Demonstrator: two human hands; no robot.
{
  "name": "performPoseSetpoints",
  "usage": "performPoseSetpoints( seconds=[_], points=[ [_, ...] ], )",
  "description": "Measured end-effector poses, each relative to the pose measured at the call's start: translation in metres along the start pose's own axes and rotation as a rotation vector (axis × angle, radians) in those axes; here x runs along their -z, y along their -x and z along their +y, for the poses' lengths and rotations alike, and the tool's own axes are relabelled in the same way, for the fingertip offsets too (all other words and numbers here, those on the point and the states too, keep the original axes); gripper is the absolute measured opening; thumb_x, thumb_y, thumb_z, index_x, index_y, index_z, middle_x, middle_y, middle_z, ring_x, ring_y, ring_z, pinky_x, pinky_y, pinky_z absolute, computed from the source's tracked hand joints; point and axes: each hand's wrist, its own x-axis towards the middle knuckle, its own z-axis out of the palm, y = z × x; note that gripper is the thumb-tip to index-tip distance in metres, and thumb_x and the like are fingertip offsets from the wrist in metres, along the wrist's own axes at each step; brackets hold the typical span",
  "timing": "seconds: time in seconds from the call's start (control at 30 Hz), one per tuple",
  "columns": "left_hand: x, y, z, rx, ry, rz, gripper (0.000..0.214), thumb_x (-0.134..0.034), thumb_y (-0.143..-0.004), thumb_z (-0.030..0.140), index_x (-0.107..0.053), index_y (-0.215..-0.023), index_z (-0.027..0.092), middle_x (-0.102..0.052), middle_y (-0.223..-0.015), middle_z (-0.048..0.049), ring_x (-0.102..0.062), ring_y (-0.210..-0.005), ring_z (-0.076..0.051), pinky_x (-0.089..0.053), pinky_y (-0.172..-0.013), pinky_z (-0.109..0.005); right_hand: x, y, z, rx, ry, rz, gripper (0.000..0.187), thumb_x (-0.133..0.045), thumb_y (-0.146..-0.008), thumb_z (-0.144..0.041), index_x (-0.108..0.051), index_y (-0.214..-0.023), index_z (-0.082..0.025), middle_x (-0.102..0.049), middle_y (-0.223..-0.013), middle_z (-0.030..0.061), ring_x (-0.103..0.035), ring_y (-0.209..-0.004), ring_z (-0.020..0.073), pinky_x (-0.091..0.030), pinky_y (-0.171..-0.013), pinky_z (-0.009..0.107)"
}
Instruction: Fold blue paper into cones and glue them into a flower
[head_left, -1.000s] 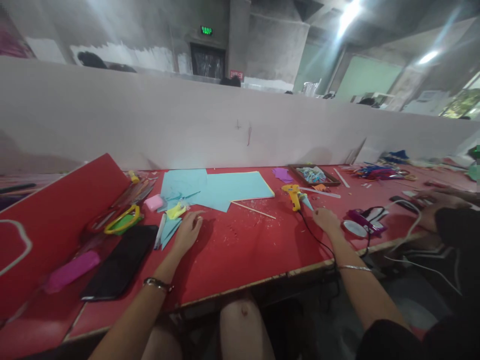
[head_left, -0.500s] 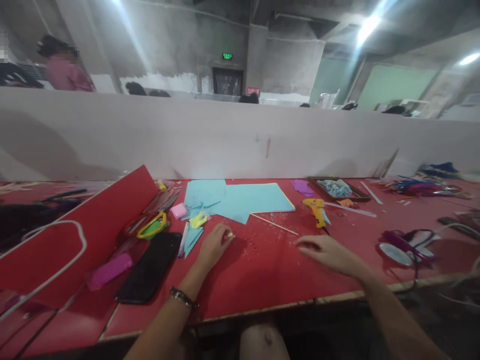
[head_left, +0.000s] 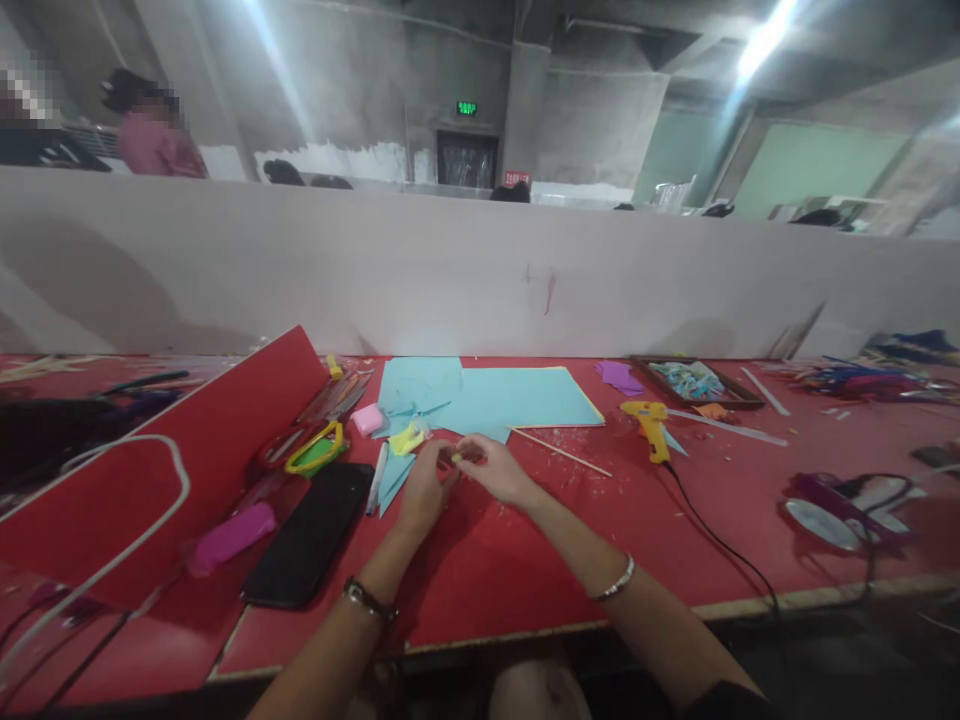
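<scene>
My left hand and my right hand meet over the red table, fingertips close together. Both are closed in a pinch around a small yellow-green piece, too small to make out well; it looks like soft clay. Just left of them lie folded light-blue paper pieces and a yellow lump in clear wrapping. Behind the hands, light-blue sheets are spread flat. A thin wooden stick lies to the right of my right hand.
A black phone, yellow-handled scissors, a pink packet and a slanted red board are on the left. To the right are a yellow glue gun with a trailing cord, a tray of scraps and a purple object.
My right hand has moved left from beside the glue gun to meet my left hand at the yellow-green piece. The view has shifted slightly.
</scene>
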Motion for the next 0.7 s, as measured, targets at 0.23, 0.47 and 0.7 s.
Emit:
performPoseSetpoints(
  seconds=[0.23, 0.47, 0.7],
  points=[
    [0.013, -0.016, -0.005, 0.029, -0.307, -0.010, 0.029, -0.052, -0.071, 0.019, -0.048, -0.100, 0.017, -0.054, -0.097, -0.0077, -0.054, -0.087, -0.019, -0.044, -0.078, -0.035, 0.007, -0.018, 0.021, -0.105, -0.102, 0.087, 0.010, -0.054, -0.068, -0.022, -0.056, -0.077, -0.018, -0.059, -0.073, -0.0010, -0.055, -0.070, 0.0114, -0.044, -0.071, 0.026],
    [0.031, -0.050, -0.030, 0.203, -0.835, -0.089, 0.051, -0.060, -0.068, 0.043, -0.051, -0.104, 0.008, -0.053, -0.106, -0.0208, -0.050, -0.097, -0.035, -0.041, -0.075, -0.043, 0.009, -0.021, 0.031, -0.189, -0.106, 0.136, 0.016, -0.052, -0.070, -0.027, -0.060, -0.079, -0.017, -0.062, -0.075, 0.0008, -0.056, -0.069, 0.0120, -0.045, -0.069, 0.027],
    [0.023, -0.054, -0.049, 0.053, -0.828, -0.013, 0.042, -0.062, -0.067, 0.040, -0.053, -0.098, 0.013, -0.058, -0.098, -0.0155, -0.050, -0.098, -0.033, -0.037, -0.082, -0.045, 0.005, -0.017, 0.036, -0.114, -0.104, 0.147, 0.019, -0.054, -0.069, -0.032, -0.060, -0.078, -0.017, -0.064, -0.078, 0.0021, -0.057, -0.073, 0.0134, -0.045, -0.070, 0.027]
  ],
)
